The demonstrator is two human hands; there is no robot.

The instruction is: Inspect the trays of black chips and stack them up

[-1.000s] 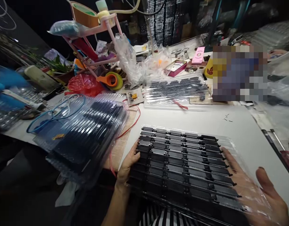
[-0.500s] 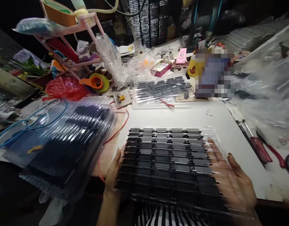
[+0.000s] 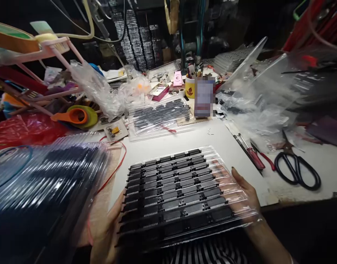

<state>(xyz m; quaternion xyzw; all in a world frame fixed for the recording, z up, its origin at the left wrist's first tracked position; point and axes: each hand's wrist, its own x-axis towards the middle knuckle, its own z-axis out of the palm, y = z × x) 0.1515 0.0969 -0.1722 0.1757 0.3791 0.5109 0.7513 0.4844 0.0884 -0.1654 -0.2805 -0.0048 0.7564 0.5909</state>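
A clear plastic tray [image 3: 216,161] filled with rows of black multi-pin connectors [image 3: 171,187] is held between both hands at the near edge of the work surface, slightly tilted. My left hand [image 3: 109,223] grips its left side, the fingers mostly hidden beneath. On the right side, my right hand [image 3: 240,187] is closed round the tray, its fingers visible through the clear plastic and the thumb at the edge. Left of the tray lies a stack of similar filled trays [image 3: 55,183], and beyond it another tray with dark parts [image 3: 160,115].
Scissors [image 3: 297,168], a red-handled screwdriver [image 3: 253,157] and red-handled pliers [image 3: 264,157] lie at the right. Loose plastic bags [image 3: 259,110] are piled behind them. A yellow cup [image 3: 189,88] and a pink rack [image 3: 57,44] stand at the back. A red cord [image 3: 117,168] runs beside the tray.
The view has turned to the right, bringing the scissors into sight. The held tray has rotated, its far right corner now farther away than its far left. Both hands still hold it.
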